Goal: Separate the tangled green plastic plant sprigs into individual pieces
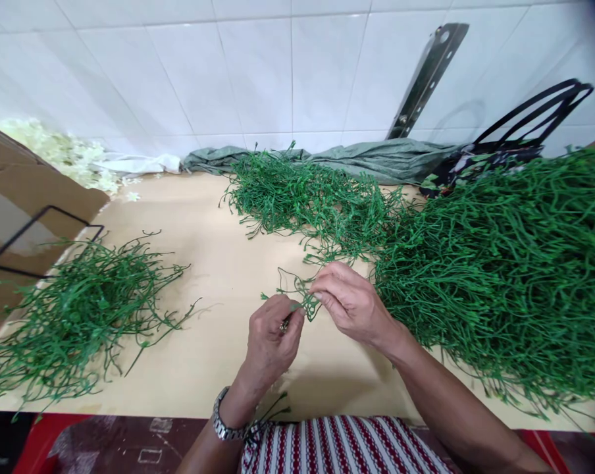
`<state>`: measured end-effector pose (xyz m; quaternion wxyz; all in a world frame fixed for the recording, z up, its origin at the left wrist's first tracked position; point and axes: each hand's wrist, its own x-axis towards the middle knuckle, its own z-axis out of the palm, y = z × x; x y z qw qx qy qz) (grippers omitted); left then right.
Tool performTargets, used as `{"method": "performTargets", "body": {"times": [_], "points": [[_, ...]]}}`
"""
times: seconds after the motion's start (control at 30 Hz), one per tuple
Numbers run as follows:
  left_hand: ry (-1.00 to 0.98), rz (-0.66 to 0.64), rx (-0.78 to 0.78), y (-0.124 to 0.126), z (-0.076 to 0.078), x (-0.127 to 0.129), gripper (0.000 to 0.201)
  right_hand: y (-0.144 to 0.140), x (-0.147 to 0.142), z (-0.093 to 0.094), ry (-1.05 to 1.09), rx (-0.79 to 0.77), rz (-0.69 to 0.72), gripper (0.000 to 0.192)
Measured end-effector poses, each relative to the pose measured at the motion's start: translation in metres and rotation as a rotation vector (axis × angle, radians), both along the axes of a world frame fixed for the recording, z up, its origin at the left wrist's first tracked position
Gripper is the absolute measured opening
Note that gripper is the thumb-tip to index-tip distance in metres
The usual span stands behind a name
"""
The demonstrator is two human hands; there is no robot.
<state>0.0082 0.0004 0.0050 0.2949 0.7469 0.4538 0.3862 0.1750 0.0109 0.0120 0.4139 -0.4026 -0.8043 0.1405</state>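
A small green plastic stem sprig (297, 291) is pinched between both hands over the tan table (213, 276). My left hand (270, 339), with a ring and a metal wristwatch, grips its lower end. My right hand (349, 299) holds the same sprig from the right with fingertips closed on it. A large heap of green stems (505, 276) lies just right of my right hand. A smaller pile of stems (80, 309) lies at the left of the table.
Another spread of green stems (307, 194) lies at the back centre before a folded grey-green sack (376, 158). White flower pieces (65, 155) sit at back left, a cardboard box (25, 191) at left, a black-handled bag (505, 151) at back right against the tiled wall.
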Motion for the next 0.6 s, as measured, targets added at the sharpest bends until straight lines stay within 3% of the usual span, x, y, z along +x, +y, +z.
{"method": "performTargets", "body": {"times": [0.17,0.27,0.37,0.47,0.6], "points": [[-0.277,0.037,-0.250,0.001,-0.003,0.000,0.021,-0.005,-0.013,-0.007,0.371,-0.081,-0.150,0.009],[-0.443,0.039,-0.332,0.001,-0.011,0.000,0.020,-0.007,-0.022,-0.015,0.677,-0.244,-0.151,0.007],[-0.497,0.025,-0.324,-0.001,-0.015,0.000,0.018,-0.009,-0.029,-0.018,1.012,-0.504,-0.082,0.006],[-0.487,0.018,-0.280,-0.003,-0.013,0.001,0.017,-0.010,-0.031,-0.017,1.214,-0.719,-0.076,0.009],[-0.431,0.049,-0.222,-0.005,-0.008,0.002,0.017,-0.009,-0.030,-0.014,1.235,-0.677,-0.091,0.010]]}}
